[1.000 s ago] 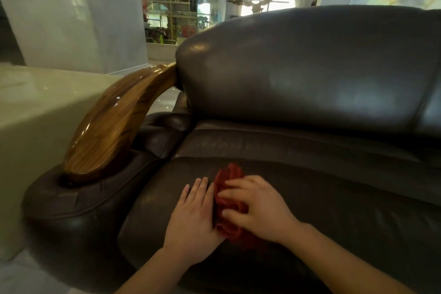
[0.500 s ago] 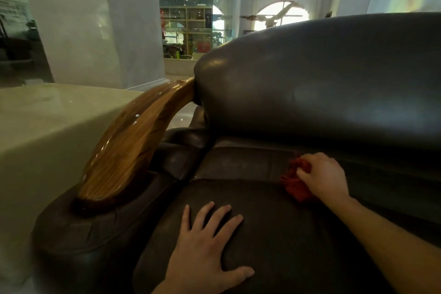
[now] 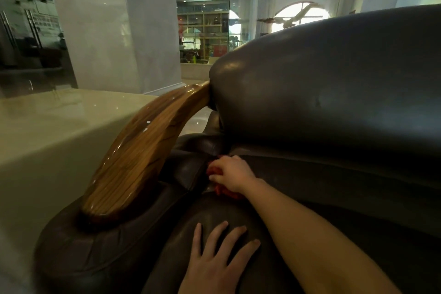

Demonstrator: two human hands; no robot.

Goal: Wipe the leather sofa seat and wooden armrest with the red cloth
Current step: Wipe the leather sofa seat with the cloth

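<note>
The dark brown leather sofa seat (image 3: 310, 198) fills the lower right of the head view. A glossy curved wooden armrest (image 3: 143, 157) runs along its left side. My right hand (image 3: 232, 173) is closed on the bunched red cloth (image 3: 224, 190) and presses it into the back left corner of the seat, where the cushion meets the armrest padding. Most of the cloth is hidden under the hand. My left hand (image 3: 214, 258) lies flat on the front of the seat with its fingers spread and nothing in it.
The padded leather backrest (image 3: 334, 83) rises right behind the right hand. A pale glossy block or counter (image 3: 47, 131) stands to the left of the armrest. A white pillar (image 3: 107, 26) and shelves stand farther back.
My right hand has slid the red cloth from the seat's front to its back, then left into the corner by the armrest. My left hand left the cloth and stayed flat on the seat.
</note>
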